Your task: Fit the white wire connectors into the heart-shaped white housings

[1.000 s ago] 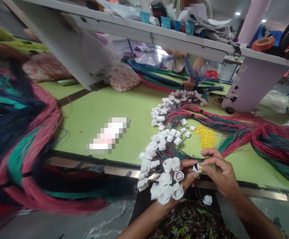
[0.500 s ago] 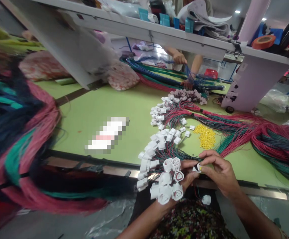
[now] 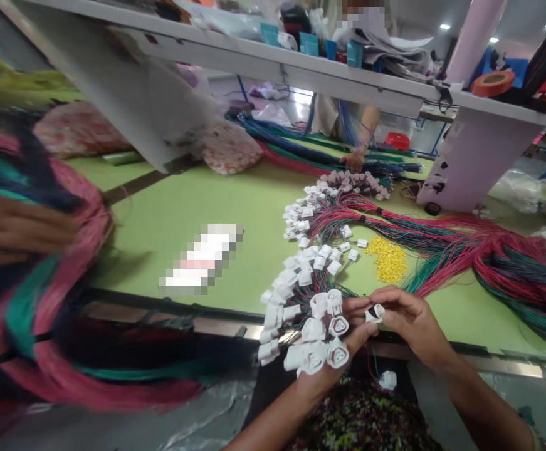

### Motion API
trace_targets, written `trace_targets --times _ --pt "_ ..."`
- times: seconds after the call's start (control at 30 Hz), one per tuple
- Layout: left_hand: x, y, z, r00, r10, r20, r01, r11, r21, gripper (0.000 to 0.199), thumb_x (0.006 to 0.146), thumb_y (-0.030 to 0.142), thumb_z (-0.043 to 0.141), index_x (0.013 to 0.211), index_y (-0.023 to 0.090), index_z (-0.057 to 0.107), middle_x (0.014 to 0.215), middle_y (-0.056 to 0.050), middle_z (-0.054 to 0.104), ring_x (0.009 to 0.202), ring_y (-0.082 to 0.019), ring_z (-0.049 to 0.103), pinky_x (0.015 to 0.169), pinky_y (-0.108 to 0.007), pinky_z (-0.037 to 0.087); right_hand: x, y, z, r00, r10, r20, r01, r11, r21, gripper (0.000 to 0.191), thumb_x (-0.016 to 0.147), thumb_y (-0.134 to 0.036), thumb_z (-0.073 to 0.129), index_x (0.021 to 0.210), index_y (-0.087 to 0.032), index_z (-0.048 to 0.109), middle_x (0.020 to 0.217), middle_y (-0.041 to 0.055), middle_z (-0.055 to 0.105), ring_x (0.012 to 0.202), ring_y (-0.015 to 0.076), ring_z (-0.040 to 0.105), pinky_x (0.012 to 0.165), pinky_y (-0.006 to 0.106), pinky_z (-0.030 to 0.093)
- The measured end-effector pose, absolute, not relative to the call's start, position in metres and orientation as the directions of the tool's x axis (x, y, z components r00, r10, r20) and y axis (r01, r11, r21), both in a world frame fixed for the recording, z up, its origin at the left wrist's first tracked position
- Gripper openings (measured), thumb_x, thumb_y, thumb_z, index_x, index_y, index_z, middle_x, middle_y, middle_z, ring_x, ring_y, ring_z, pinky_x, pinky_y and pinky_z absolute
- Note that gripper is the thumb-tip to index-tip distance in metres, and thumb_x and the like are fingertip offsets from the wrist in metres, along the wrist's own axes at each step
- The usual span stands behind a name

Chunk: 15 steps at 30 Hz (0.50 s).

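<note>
My left hand (image 3: 355, 329) grips a cluster of white three-hole plastic wire connectors (image 3: 324, 332), with the red, green and dark wires of the harness (image 3: 310, 300) fanning out behind them. My right hand (image 3: 409, 319) pinches a small white connector with a black insert (image 3: 374, 313) between thumb and fingers, and my left fingertips are right beside it. A loose white connector (image 3: 388, 379) lies just below the table edge, under my right hand.
A heap of small yellow parts (image 3: 388, 260) sits on the green table (image 3: 160, 213). A thick pink, teal and dark wire bundle (image 3: 51, 313) fills the left, with another person's ringed hand (image 3: 14, 225) on it. A co-worker's hand (image 3: 353, 161) rests across the table beneath a white shelf (image 3: 273, 75).
A ringed hand has come in at the left over the wire bundle. The co-worker's raised hand has gone from view. My hands have shifted slightly, turning the small connector.
</note>
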<state>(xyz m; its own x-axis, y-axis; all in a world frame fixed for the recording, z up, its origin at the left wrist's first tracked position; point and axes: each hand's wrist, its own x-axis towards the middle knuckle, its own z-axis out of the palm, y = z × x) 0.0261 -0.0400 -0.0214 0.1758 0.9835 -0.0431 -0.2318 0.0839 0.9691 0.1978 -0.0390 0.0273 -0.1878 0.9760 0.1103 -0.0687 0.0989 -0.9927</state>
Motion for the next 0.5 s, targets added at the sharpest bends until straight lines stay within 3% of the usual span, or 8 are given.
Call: trace_targets --times 0.17,0.23,0.3,0.4,0.5 --pt "0.02 -0.037 -0.002 0.24 0.97 -0.029 -0.25 0.09 0.964 0.033 0.08 0.037 0.081 0.107 0.021 0.072 0.1 -0.009 0.077 0.086 -0.023 0.071 0.078 -0.038 0.059 0.209 -0.044 0.024 -0.116 0.955 0.272 0.106 0.284 -0.953 0.015 0.09 -0.03 0.075 0.105 -0.028 0.075 0.109 0.0044 0.074 0.107 0.0208 0.067 0.099 0.035 0.051" --pt "0.017 -0.034 0.007 0.199 0.98 -0.008 -0.257 0.06 0.965 0.026 0.082 0.039 0.078 0.101 0.021 0.073 0.107 -0.01 0.075 0.092 -0.024 0.071 0.084 -0.039 0.057 0.218 -0.052 0.026 -0.166 0.946 0.278 0.121 0.299 -0.947 0.016 0.095 -0.03 0.069 0.11 -0.028 0.073 0.111 0.0049 0.074 0.107 0.02 0.067 0.096 0.034 0.052" --pt "0.015 -0.032 0.016 0.176 0.983 -0.059 -0.258 0.104 0.96 0.025 0.086 0.04 0.073 0.1 0.02 0.072 0.095 -0.007 0.075 0.076 -0.018 0.068 0.071 -0.033 0.056 0.225 -0.063 0.027 -0.349 0.905 0.245 0.162 0.316 -0.935 0.019 0.096 -0.03 0.067 0.115 -0.027 0.071 0.109 0.0054 0.075 0.103 0.0191 0.068 0.093 0.033 0.053" --pt "0.016 -0.03 0.023 0.205 0.974 -0.098 -0.262 0.151 0.953 0.03 0.089 0.044 0.068 0.103 0.018 0.07 0.081 -0.003 0.071 0.051 -0.009 0.051 0.05 -0.025 0.041 0.23 -0.079 0.025 -0.69 0.719 0.086 0.293 0.386 -0.875 0.02 0.097 -0.032 0.065 0.115 -0.026 0.072 0.105 0.0056 0.076 0.098 0.0191 0.07 0.09 0.033 0.053" --pt "0.018 -0.031 0.022 0.241 0.966 -0.097 -0.24 0.156 0.958 0.033 0.089 0.046 0.066 0.105 0.017 0.068 0.077 -0.002 0.068 0.047 -0.007 0.042 0.046 -0.024 0.034 0.228 -0.087 0.022 -0.792 0.611 -0.021 0.38 0.466 -0.799 0.019 0.096 -0.035 0.065 0.109 -0.024 0.075 0.107 0.0073 0.075 0.095 0.0199 0.07 0.083 0.032 0.054"
